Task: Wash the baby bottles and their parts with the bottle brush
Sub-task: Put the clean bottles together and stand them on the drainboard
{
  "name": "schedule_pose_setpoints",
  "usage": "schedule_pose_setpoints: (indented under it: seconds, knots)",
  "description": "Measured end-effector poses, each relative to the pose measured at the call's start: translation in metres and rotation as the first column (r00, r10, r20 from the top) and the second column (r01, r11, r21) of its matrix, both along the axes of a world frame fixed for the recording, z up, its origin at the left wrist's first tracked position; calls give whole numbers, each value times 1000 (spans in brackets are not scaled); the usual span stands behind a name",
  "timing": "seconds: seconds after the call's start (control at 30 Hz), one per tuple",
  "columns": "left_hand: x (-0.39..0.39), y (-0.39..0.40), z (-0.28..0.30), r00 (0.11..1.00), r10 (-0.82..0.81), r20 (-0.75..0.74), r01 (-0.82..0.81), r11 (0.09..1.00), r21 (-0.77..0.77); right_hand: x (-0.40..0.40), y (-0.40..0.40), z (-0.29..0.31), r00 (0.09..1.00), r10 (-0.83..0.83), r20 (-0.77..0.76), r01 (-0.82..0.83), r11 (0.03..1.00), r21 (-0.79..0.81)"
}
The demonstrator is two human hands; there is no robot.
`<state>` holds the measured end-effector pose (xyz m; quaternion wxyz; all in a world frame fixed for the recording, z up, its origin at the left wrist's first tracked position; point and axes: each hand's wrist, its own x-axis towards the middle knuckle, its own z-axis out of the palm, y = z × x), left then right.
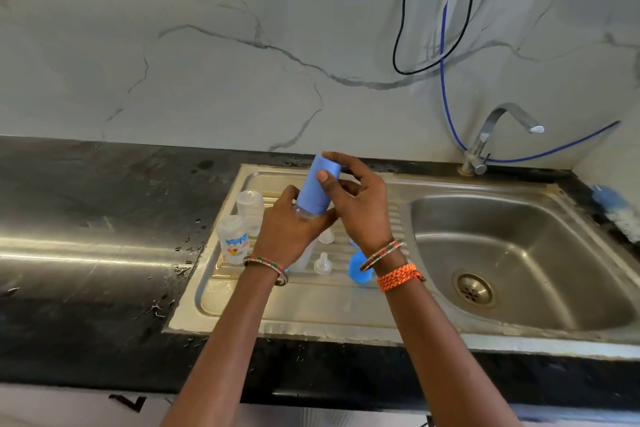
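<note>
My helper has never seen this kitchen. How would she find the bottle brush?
Start at the steel sink and its tap, then look to the far right, where the black counter meets the wall. The bottle brush lies there, apart from the bottles: the only fuzzy thing, blue and white bristles.

Both forearms reach forward, side by side, wrists close together. The left hand [287,225] curls its fingers in a grip, knuckles toward the camera. The right hand [356,198] sits just above it, thumb and fingertips pinching.
</note>
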<state>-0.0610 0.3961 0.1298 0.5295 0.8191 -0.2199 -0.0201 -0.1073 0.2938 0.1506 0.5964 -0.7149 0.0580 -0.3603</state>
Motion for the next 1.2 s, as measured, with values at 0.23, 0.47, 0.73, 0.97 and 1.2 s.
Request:
schedule_pose_setpoints:
  seconds: [0.23,0.47,0.73,0.97,1.2]
  knots:
    - [-9,8,10,999,47,28,-48,997,60,-12,-1,9,999,23,-39,-25,998,-54]
    - [-22,-5,0,909,105,402,-181,971,157,-23,1,7,909,-373,-187,243,837,-490]
    - [-4,-27,0,989,-99,-112,95,995,-40,-43,-48,-12,799,81,-597,-110,994,-13]
    - [28,-78,-18,921,-328,-211,324,945,-53,-17,-90,-53,792,-64,-608,3,995,-101]
    - [113,-113,-36,937,-149,-314,86,975,-206,86,-203,-89,765,-276,-582,120,949,-292]
